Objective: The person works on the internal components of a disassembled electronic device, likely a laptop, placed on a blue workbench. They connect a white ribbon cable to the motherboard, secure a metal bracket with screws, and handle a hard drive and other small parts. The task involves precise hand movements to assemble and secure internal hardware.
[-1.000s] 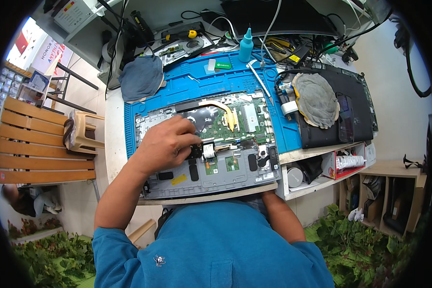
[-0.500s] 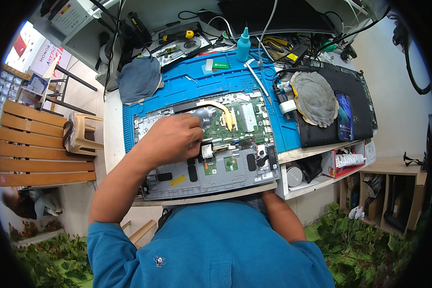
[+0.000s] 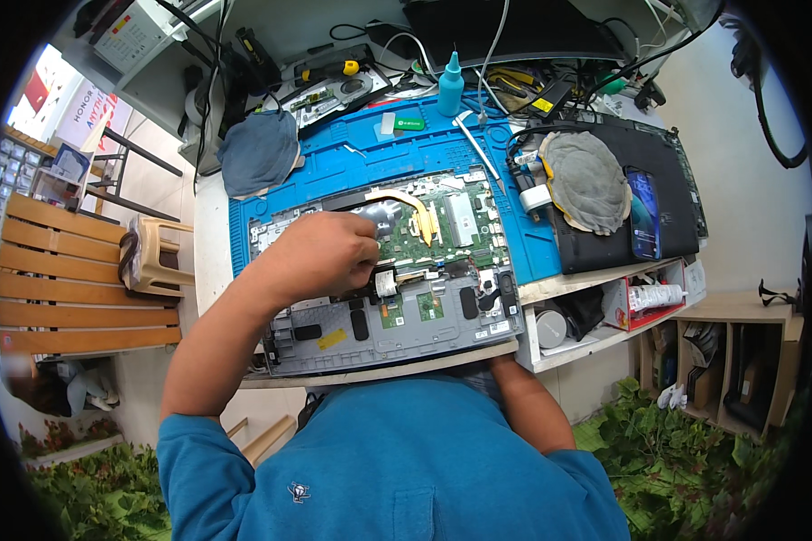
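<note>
Plainly, the white bench [image 3: 213, 243] bears the blue mat [image 3: 537, 254], and on it the opened laptop base [image 3: 406, 338] sits by the front edge, where a nudge could push it over. Its green circuit board [image 3: 404, 245] lies bare; with the right hand unseen, a slip of the left hand [image 3: 327, 255], fingers curled narrow, any hold hidden, could bend the gold heat pipe [image 3: 425, 225] or tear the white strip [image 3: 385, 284]

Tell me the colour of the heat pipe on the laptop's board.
The heat pipe is pale gold; it shows best in the head view.
</note>
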### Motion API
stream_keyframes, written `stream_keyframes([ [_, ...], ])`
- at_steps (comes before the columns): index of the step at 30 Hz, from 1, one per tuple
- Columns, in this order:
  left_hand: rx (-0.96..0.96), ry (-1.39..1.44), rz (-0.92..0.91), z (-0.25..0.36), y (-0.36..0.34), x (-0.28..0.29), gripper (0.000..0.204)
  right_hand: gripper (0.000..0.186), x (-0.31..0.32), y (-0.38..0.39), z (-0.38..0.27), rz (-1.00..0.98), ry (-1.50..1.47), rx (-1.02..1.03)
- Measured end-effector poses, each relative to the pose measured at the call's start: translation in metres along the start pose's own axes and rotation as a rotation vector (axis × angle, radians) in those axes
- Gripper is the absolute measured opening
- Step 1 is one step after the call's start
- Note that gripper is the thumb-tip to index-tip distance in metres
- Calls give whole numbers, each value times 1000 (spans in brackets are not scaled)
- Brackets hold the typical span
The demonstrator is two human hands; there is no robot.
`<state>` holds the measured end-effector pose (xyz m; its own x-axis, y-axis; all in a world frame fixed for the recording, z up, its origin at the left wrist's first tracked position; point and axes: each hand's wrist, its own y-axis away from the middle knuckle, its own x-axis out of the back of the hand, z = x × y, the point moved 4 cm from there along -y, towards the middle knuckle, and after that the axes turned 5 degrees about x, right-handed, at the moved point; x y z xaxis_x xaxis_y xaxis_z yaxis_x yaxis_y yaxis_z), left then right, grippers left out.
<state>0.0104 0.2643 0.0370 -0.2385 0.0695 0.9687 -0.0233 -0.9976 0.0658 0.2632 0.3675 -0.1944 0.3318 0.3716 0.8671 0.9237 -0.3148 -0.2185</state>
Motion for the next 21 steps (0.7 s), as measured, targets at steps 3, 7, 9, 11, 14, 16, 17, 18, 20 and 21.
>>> stream_keyframes([
  [3, -12, 23, 12, 3, -3, 10, 11, 58, 1, -1, 1, 6, 4, 1],
  [7, -60, 140, 115, 14, -2, 9, 14, 58, 0, -1, 0, 4, 5, 6],
  [9, -44, 153, 127, 17, 3, 8, 17, 58, 0, -1, 0, 2, 5, 3],
  [11, -32, 209, 136, 20, 16, 6, 26, 58, 0, 1, 2, -2, 13, 0],
  [14, -43, 236, 178, 29, 39, -4, 41, 58, -1, 1, 3, -8, 13, -2],
  [16, -16, 174, 70, 32, 57, -20, 67, 58, -1, 3, 3, -13, 14, -1],
  [17, -12, 122, 58, 36, 61, -26, 70, 58, -2, 4, 3, -21, 15, -3],
  [18, -2, 68, 50, 42, 65, -30, 74, 59, -2, 6, 3, -25, 17, 0],
  [20, 34, -23, -7, 46, 71, -40, 86, 59, -4, 10, 2, -36, 15, 3],
  [21, 35, -32, -6, 46, 71, -41, 86, 59, -7, 13, 1, -40, 17, 5],
])
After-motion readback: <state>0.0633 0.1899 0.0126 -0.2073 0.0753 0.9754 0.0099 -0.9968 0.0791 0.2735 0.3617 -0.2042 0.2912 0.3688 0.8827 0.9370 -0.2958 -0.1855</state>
